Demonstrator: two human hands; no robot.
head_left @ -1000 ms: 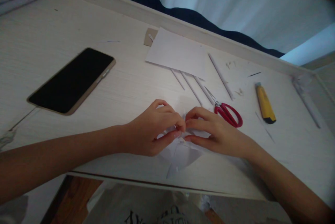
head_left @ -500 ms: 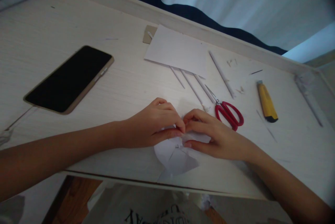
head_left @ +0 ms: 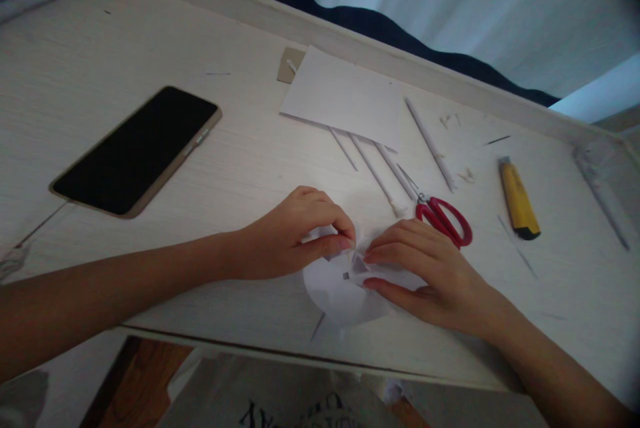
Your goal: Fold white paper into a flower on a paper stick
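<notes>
A white folded paper piece [head_left: 340, 301] with a rounded edge and a pointed corner lies near the table's front edge. A small dark grey square mark shows near its middle. My left hand [head_left: 313, 231] pinches the paper's upper part between thumb and index finger. From the right, my right hand [head_left: 425, 275] has its thumb and fingertips closed around a raised fold. Both hands cover part of the paper, and its far side is hidden. Red-handled scissors [head_left: 445, 220] lie just beyond my right hand, blades pointing away to the left.
A black-screened phone [head_left: 137, 151] lies at left. Behind my hands, a white sheet [head_left: 345, 98] partly covers rolled paper sticks [head_left: 373, 175]. Another stick [head_left: 430, 141], a yellow cutter [head_left: 519, 198] and scraps [head_left: 466, 175] lie at right. A raised ledge [head_left: 350, 35] runs along the back.
My right hand has shifted slightly right and down, so the gap between my hands is wider. More of the paper's middle shows, and it sits a little further right.
</notes>
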